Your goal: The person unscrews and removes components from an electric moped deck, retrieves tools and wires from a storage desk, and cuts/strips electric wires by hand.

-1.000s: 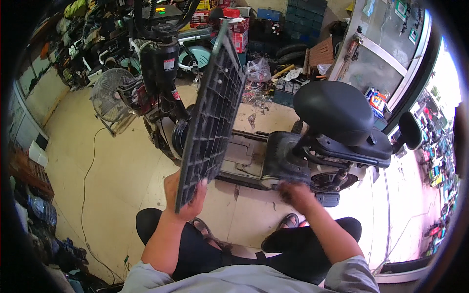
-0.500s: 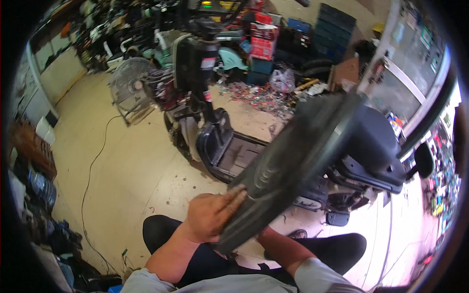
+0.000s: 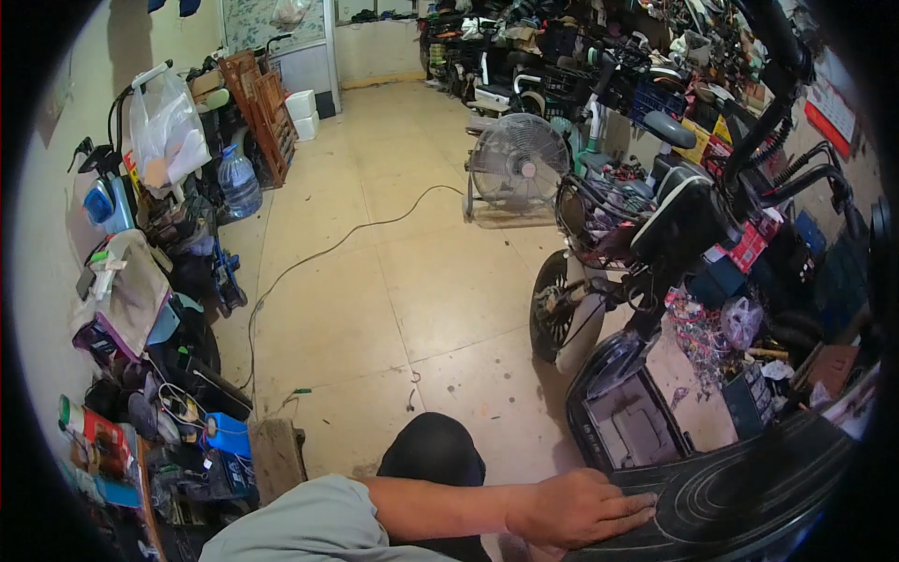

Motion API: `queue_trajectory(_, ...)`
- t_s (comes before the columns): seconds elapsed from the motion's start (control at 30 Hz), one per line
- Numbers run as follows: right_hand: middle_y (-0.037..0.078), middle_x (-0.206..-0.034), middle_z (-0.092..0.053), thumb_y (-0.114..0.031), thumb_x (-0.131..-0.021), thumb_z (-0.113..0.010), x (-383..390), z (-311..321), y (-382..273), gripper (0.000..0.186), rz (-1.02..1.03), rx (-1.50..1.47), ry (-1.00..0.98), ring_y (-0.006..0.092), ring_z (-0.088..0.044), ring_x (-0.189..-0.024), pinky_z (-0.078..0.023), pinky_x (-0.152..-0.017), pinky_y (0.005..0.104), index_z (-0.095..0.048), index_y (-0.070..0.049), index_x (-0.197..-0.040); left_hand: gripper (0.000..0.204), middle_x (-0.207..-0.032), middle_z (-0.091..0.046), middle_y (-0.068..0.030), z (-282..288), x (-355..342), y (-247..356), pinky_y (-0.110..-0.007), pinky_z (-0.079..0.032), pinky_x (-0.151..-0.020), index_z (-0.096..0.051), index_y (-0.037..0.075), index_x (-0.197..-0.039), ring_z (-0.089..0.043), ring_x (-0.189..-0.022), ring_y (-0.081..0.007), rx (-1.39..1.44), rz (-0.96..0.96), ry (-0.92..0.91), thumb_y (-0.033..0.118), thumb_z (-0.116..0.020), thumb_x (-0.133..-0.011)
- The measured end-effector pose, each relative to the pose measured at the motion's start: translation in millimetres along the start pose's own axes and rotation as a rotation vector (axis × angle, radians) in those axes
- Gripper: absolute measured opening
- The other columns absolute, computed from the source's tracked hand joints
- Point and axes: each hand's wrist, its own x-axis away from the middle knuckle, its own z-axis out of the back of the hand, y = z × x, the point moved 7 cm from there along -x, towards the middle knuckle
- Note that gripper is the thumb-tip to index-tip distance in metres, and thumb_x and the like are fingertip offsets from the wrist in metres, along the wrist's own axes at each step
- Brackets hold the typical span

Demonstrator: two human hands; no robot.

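At the lower right lies a long black plastic panel (image 3: 749, 487) with curved grooves running along its upper face. My left hand (image 3: 576, 510) grips its near left end, with the fingers stretched over the top and the thumb hidden. Beyond the panel stands an electric scooter (image 3: 688, 215) with a black seat-like front pad and a spoked front wheel (image 3: 552, 304). Its floor section is uncovered, showing a shallow grey compartment (image 3: 627, 421). The right hand is out of the picture.
A round floor fan (image 3: 520, 164) stands left of the scooter, its black cord (image 3: 323, 251) trailing across the tiles. Piled parts, a clear water jug (image 3: 240, 183) and a blue box (image 3: 229, 434) line the left wall. Loose wires and a plastic bag (image 3: 742, 321) lie right of the scooter.
My view has swung left, so the scooter and panel now sit farther right. The panel looks flatter than before. My left hand keeps hold of it; the right arm has left the picture.
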Motion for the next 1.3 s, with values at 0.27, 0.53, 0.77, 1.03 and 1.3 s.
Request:
queue_trajectory(0.27,0.008,-0.102,-0.071,-0.026,-0.104,-0.057,15.2,-95.1,47.8,0.033,0.037,1.368,-0.041,0.0169,-0.064,-0.086,-0.051,-0.078,0.0292,-0.069,0.001,-0.118,0.082,-0.152,-0.048,-0.0279,14.9,2.9,-4.9,-0.042,-0.05,-0.072,-0.042,-0.007,-0.152,-0.067,-0.087,-0.037,0.091,0.053,0.161,0.045,-0.046,-0.089)
queue_trajectory(0.53,0.005,-0.107,-0.07,-0.026,-0.102,-0.06,124.1,72.5,-18.5,0.037,-0.098,1.031,0.197,0.0159,-0.066,-0.098,-0.053,-0.089,0.0316,-0.064,-0.001,-0.128,0.066,-0.139,-0.058,-0.0239,0.5,-6.5,-12.6,-0.046,-0.051,-0.075,-0.053,-0.001,-0.143,-0.068,-0.095,-0.0425,0.455,0.108,0.261,0.043,-0.056,-0.094)
queue_trajectory(0.77,0.005,-0.114,-0.069,-0.029,-0.102,-0.061,253.7,-0.2,-75.8,0.041,0.439,0.892,0.314,0.0161,-0.066,-0.103,-0.053,-0.091,0.0327,-0.06,-0.002,-0.133,0.037,-0.118,-0.071,-0.0115,-71.8,-2.8,-13.7,-0.035,-0.049,-0.098,-0.061,0.001,-0.132,-0.063,-0.111,-0.0182,1.042,0.596,0.11,0.02,-0.066,-0.102)
queue_trajectory(1.03,0.006,-0.122,-0.067,-0.033,-0.102,-0.061,332.8,-45.5,-88.1,0.047,1.014,0.891,0.278,0.0164,-0.065,-0.109,-0.054,-0.094,0.0339,-0.056,-0.003,-0.139,0.062,-0.148,-0.056,-0.0065,-70.1,-5.1,-16.7,-0.035,-0.04,-0.116,-0.044,0.004,-0.154,-0.05,-0.136,-0.0161,1.469,0.742,0.358,0.015,-0.071,-0.099)
queue_trajectory(1.3,0.006,-0.13,-0.065,-0.036,-0.102,-0.062,386.7,-60.0,-85.9,0.053,1.499,1.211,0.343,0.0167,-0.065,-0.115,-0.054,-0.096,0.0351,-0.052,-0.005,-0.144,0.046,-0.109,-0.071,0.0025,-72.4,11.3,-35.2,-0.024,-0.049,-0.07,-0.068,0.01,-0.13,-0.064,-0.089,-0.0075,1.494,1.129,0.378,0.038,-0.074,-0.094)
